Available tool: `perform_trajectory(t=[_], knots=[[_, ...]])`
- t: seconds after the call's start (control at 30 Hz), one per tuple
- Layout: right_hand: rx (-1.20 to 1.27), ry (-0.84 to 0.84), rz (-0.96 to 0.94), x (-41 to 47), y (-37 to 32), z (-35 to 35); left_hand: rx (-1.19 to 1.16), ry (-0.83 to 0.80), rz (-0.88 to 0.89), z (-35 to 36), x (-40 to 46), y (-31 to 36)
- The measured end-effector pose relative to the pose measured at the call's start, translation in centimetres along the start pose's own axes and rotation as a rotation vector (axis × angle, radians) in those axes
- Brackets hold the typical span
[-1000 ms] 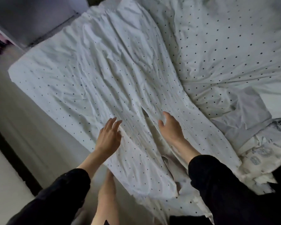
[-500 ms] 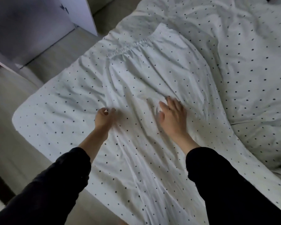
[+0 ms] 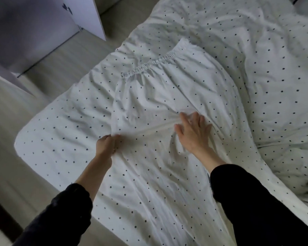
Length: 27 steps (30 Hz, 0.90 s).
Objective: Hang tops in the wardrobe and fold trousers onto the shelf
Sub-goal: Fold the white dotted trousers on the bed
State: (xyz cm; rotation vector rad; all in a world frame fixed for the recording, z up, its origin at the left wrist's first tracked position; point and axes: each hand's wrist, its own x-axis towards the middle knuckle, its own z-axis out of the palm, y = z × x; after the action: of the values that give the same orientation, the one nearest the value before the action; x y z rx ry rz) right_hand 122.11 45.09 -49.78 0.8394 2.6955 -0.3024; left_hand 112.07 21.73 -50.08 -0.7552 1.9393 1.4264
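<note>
My left hand point(image 3: 106, 144) pinches the left edge of the trousers point(image 3: 155, 107) at about mid-frame, fingers curled tight round a gather of cloth. My right hand point(image 3: 194, 134) lies flat on the same garment just right of centre, fingers straight and spread, pressing the fabric down and gripping nothing. A taut ridge of cloth runs between the two hands, which I read as a pull to smooth the piece. The trousers lie spread on the bed point(image 3: 60, 139), filling the centre of the frame, with the elastic waistband point(image 3: 149, 65) at the upper middle and the legs running down toward the bottom edge. They are white with small dark dots, thin, and heavily creased; the bedding beneath carries the same print, so their outline is hard to trace on the right side. A pale cabinet point(image 3: 43, 23) stands in the upper left; whether it is the wardrobe I cannot tell. As to progress, I judge folding not yet begun: the garment is only being flattened, no fold shows, and the move to the shelf remains. No tops are visible.
</note>
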Motion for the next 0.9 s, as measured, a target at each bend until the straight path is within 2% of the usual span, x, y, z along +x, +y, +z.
perform_trajectory(t=[0.07, 0.13, 0.17, 0.27, 0.33, 0.4, 0.53, 0.63, 0.73, 0.9], knots=[[-0.008, 0.154, -0.016, -0.3, -1.0, 0.1, -0.006, -0.02, -0.035, 0.4, 0.9, 1.7], [0.018, 0.316, -0.138, -0.4, -1.9, 0.5, 0.005, 0.007, -0.011, 1.0, 2.0, 3.2], [0.038, 0.344, -0.218, -0.4, -2.4, 0.7, 0.001, 0.035, 0.014, 1.3, 2.5, 3.9], [0.045, 0.237, -0.354, -0.1, -3.5, 1.6, 0.029, 0.096, 0.06, 1.6, 3.2, 4.8], [0.035, 0.102, -0.362, 0.0, -3.7, 2.0, 0.08, 0.091, 0.108, 1.4, 3.1, 4.8], [0.086, 0.049, -0.329, 0.3, -3.6, 1.9, 0.082, 0.072, 0.195, 1.2, 2.6, 4.9], [0.483, 0.094, -0.282, -0.4, -3.5, -0.2, 0.158, 0.066, 0.358, 1.1, 0.5, 5.8], [0.749, 0.112, -0.182, -1.7, -2.5, -2.1, 0.239, 0.006, 0.45, 3.7, -2.3, 7.7], [0.873, 0.141, -0.083, -3.5, -0.3, -3.8, 0.351, -0.026, 0.575, 8.0, -4.8, 10.3], [0.953, 0.113, -0.024, -5.4, 5.6, -6.0, 0.518, -0.109, 0.752, 18.1, -9.4, 14.7]])
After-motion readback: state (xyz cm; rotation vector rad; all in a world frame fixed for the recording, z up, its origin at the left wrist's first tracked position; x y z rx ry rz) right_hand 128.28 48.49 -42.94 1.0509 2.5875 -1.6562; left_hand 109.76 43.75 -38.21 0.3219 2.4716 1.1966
